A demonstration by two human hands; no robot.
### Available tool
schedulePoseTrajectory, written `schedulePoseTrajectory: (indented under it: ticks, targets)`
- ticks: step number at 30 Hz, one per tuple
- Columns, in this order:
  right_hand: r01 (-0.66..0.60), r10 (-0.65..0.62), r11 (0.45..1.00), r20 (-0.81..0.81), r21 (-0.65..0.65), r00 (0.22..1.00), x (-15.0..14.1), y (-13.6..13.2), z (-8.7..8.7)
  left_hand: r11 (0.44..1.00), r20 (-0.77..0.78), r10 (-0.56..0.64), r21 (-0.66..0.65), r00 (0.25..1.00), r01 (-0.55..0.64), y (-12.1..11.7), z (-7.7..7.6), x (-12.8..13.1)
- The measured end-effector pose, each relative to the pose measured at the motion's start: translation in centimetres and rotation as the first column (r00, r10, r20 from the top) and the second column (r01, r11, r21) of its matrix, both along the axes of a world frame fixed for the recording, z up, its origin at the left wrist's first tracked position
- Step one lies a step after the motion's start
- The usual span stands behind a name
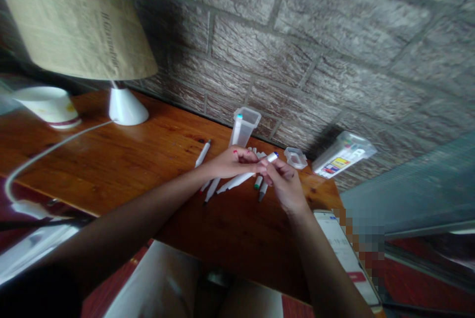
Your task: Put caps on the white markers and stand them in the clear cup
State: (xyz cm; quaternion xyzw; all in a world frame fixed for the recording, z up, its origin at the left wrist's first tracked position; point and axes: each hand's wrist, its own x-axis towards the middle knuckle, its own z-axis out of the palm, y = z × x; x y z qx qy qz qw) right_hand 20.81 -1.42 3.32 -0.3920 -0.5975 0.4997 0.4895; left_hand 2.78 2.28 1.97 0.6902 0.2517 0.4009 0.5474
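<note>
Two hands (pixel 284 184) pinch one white marker (pixel 272 158) over the wooden tabletop (pixel 159 159).
I see a block wall (pixel 267 43) behind, a lamp (pixel 89 31) left.

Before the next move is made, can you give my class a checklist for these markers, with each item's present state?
1. Blue-ended marker held: ok, between left hand and right hand.
2. Clear container open at the top: ok, with a teal-ended marker inside.
3. Small clear lid off the container: ok, it lies apart on the table.
4. Loose markers neatly lined up: not ok, they lie scattered.
5. Number of loose markers: cannot tell, hands hide some.
6. Cup away from the markers: ok.
</note>
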Motion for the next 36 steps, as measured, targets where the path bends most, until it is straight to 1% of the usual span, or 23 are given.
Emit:
schedulePoseTrajectory:
  ticks: [5,8,12,15,18,21,23,25,28,30,33,34,36]
  targets:
    - [0.123,-0.123,0.992,-0.065,-0.009,0.990,0.0,0.2,0.3,0.995,-0.082,0.018,-0.097,0.996,-0.026,0.3,-0.6,-0.2]
    - [0.162,-0.163,0.987,-0.073,-0.015,0.984,-0.2,0.3,0.1,0.996,-0.056,0.013,-0.084,0.998,-0.017,0.3,-0.7,-0.2]
    - [0.163,-0.166,0.985,-0.087,-0.049,0.982,-0.7,0.2,-0.2,0.998,-0.009,-0.035,-0.059,0.999,0.035,0.0,-0.4,0.1]
    - [0.176,-0.186,0.981,-0.136,-0.085,0.973,-1.1,0.1,-0.5,0.997,-0.015,-0.051,-0.057,0.999,0.050,-0.2,-0.3,0.3]
    - [0.227,-0.241,0.970,-0.198,-0.091,0.950,-1.2,0.2,-0.8,0.996,-0.013,-0.042,-0.084,0.999,0.041,-0.3,0.0,0.3]
    - [0.285,-0.288,0.957,-0.201,-0.044,0.936,-1.1,0.3,-1.0,0.990,-0.031,-0.052,-0.129,0.998,0.048,-0.5,0.4,0.3]
    - [0.308,-0.306,0.951,-0.233,-0.027,0.923,-0.9,0.5,-1.1,0.989,-0.057,-0.063,-0.139,0.996,0.054,-0.6,0.5,0.3]
    - [0.317,-0.321,0.946,-0.313,-0.066,0.894,-0.6,0.7,-1.0,0.990,-0.075,-0.058,-0.136,0.995,0.047,-0.5,0.4,0.3]
    - [0.276,-0.331,0.943,-0.432,-0.188,0.839,-0.1,1.0,-0.4,0.995,-0.088,-0.005,-0.103,0.996,-0.004,-0.3,0.2,0.2]
    - [0.208,-0.305,0.948,-0.508,-0.239,0.806,0.2,1.1,0.1,0.995,-0.094,0.056,-0.076,0.994,-0.063,-0.1,0.1,0.2]
    - [0.070,-0.239,0.955,-0.605,-0.290,0.760,0.7,1.2,0.8,0.989,-0.101,0.135,-0.046,0.986,-0.140,0.1,0.2,0.2]
    - [0.025,-0.219,0.951,-0.615,-0.308,0.757,1.0,1.3,0.9,0.987,-0.101,0.152,-0.032,0.983,-0.156,0.1,0.2,0.2]
    - [-0.029,-0.181,0.946,-0.603,-0.321,0.777,1.6,1.3,1.1,0.983,-0.095,0.184,0.019,0.978,-0.183,0.1,0.1,0.2]
